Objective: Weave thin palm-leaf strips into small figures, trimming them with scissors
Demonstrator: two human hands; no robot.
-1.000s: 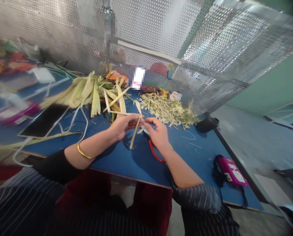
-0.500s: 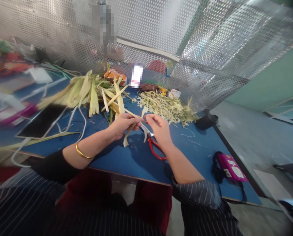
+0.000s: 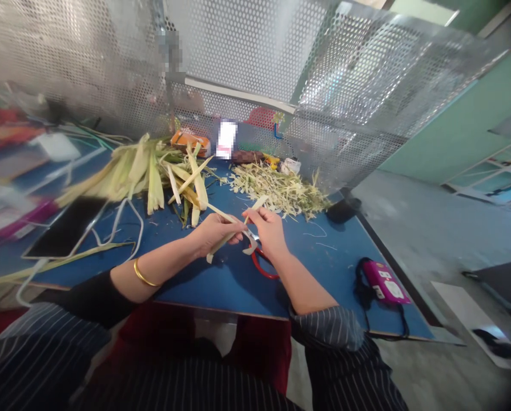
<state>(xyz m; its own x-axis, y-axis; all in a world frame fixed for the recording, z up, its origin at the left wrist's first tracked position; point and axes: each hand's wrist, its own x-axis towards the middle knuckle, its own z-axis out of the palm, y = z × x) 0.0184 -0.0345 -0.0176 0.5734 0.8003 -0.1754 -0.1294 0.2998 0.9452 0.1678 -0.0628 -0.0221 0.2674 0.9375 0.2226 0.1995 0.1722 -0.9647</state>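
Observation:
Over the blue table, my left hand (image 3: 221, 233) pinches pale strips of dry corn husk (image 3: 219, 248), whose ends hang below the fingers. Close beside it, my right hand (image 3: 267, 229) is closed, thumb and finger pinching the same husk work; one flat end sticks up past the fingertips. Beneath both hands lies a pair of scissors (image 3: 264, 270) with red handles, its blades partly hidden by the fingers. A pile of long husk leaves (image 3: 139, 171) rests beyond my left hand. Past my right hand spreads a heap of small husk shreds (image 3: 276, 187).
A black-screened phone (image 3: 64, 228) with white cables lies at the left. A magenta box (image 3: 386, 282) with a dark strap sits near the right edge, and a black cylinder (image 3: 343, 210) at the far right corner. Behind stand an orange packet (image 3: 190, 142) and a perforated metal screen (image 3: 246, 51).
The view has shifted slightly, so the table appears further left. The husk end above my right fingertips now leans to the right. My hands remain close together, both still pinching the strips.

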